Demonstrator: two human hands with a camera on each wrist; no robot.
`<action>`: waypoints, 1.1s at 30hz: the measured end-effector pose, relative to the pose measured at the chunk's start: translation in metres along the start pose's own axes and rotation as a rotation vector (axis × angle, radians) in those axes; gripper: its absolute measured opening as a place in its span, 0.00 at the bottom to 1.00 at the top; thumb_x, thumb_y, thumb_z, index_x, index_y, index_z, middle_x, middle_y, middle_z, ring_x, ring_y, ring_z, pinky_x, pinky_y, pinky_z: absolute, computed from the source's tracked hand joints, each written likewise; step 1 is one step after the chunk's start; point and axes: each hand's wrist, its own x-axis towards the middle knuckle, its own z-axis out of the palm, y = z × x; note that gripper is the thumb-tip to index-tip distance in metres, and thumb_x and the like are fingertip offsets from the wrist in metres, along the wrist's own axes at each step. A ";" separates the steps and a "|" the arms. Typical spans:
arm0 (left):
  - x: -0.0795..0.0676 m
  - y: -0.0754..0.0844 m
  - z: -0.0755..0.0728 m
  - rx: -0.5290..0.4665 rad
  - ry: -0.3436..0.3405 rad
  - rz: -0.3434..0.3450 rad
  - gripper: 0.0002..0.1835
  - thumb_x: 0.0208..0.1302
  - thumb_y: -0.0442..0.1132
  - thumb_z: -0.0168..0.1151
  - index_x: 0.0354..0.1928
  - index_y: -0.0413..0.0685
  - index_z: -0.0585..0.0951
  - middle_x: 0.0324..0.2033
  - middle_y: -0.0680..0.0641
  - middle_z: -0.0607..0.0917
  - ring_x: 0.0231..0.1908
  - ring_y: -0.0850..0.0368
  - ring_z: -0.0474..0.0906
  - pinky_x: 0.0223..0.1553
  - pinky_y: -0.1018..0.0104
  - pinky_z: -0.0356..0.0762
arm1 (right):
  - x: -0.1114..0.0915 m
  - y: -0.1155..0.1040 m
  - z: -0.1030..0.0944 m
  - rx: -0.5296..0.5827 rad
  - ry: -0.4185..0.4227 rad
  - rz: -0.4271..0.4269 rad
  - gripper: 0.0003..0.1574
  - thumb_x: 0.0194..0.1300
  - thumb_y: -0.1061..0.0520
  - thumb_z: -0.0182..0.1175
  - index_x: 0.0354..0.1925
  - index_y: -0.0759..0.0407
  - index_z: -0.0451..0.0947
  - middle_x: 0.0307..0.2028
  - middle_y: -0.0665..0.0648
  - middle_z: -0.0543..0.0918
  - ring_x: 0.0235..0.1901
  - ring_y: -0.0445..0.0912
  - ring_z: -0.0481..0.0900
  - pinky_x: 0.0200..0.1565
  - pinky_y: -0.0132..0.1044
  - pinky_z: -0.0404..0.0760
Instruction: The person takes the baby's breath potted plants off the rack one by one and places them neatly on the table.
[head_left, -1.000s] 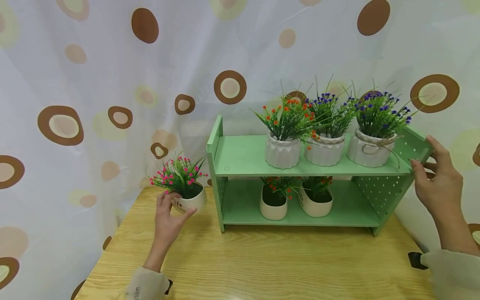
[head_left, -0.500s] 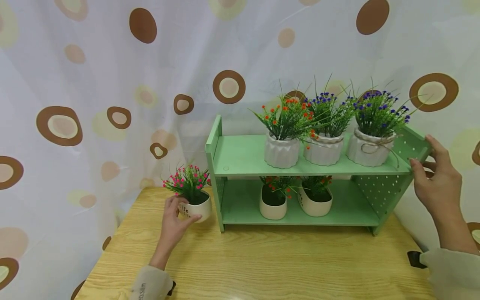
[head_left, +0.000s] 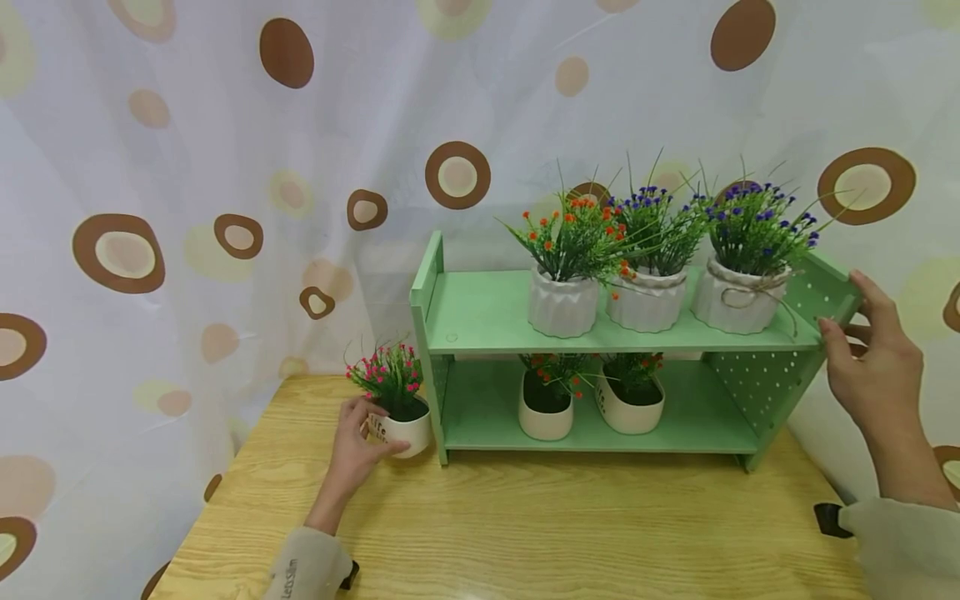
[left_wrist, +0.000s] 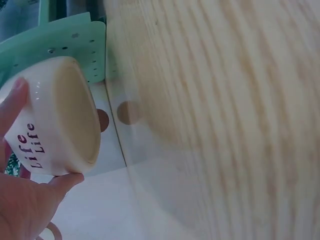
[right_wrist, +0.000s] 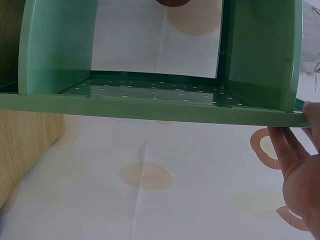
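My left hand (head_left: 358, 446) holds a white oval pot with pink artificial flowers (head_left: 405, 429) between fingers and thumb, just left of the green two-tier shelf (head_left: 480, 337). The left wrist view shows the pot's underside (left_wrist: 77, 117) and the lettering "Life" on its wall, so it is off the table. At the shelf's right end, my right hand (head_left: 879, 358) grips the upper edge of the side panel (right_wrist: 200, 114), thumb in front and fingers round the outside.
On the top board stand a ribbed white pot with orange flowers (head_left: 562, 307) and two with purple flowers (head_left: 647, 304) (head_left: 738, 302). Two cream pots with orange-red flowers (head_left: 546, 421) (head_left: 632, 408) sit on the lower board. A dotted curtain (head_left: 225, 150) hangs behind the wooden table (head_left: 525, 525).
The left hand has carried the pink-flower pot rightward and down, close to the shelf's left side. The right hand keeps its hold on the side panel.
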 end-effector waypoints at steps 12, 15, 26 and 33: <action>-0.001 -0.010 0.004 0.061 -0.070 -0.071 0.29 0.48 0.33 0.85 0.48 0.37 0.76 0.72 0.30 0.64 0.74 0.28 0.59 0.73 0.34 0.63 | -0.001 -0.001 0.000 -0.001 0.004 0.001 0.41 0.81 0.55 0.52 0.81 0.31 0.51 0.73 0.66 0.71 0.60 0.74 0.77 0.57 0.10 0.62; 0.001 -0.012 0.004 0.068 -0.083 -0.082 0.29 0.47 0.32 0.85 0.48 0.37 0.75 0.70 0.32 0.66 0.75 0.29 0.59 0.74 0.36 0.62 | 0.000 -0.001 0.000 -0.003 0.002 0.002 0.40 0.81 0.55 0.52 0.81 0.31 0.51 0.73 0.66 0.70 0.60 0.74 0.77 0.59 0.11 0.62; 0.003 -0.013 0.002 0.062 -0.100 -0.105 0.30 0.48 0.29 0.83 0.48 0.36 0.72 0.63 0.33 0.70 0.74 0.30 0.62 0.74 0.37 0.63 | 0.000 -0.001 0.001 0.001 0.004 -0.005 0.40 0.80 0.56 0.53 0.81 0.34 0.53 0.73 0.66 0.71 0.60 0.74 0.77 0.58 0.11 0.62; 0.003 -0.017 0.001 -0.006 -0.127 -0.172 0.47 0.55 0.29 0.79 0.74 0.35 0.63 0.69 0.31 0.69 0.75 0.31 0.60 0.71 0.43 0.70 | -0.001 -0.001 0.001 0.003 0.005 0.000 0.40 0.80 0.56 0.52 0.81 0.33 0.52 0.73 0.66 0.71 0.60 0.73 0.77 0.57 0.10 0.62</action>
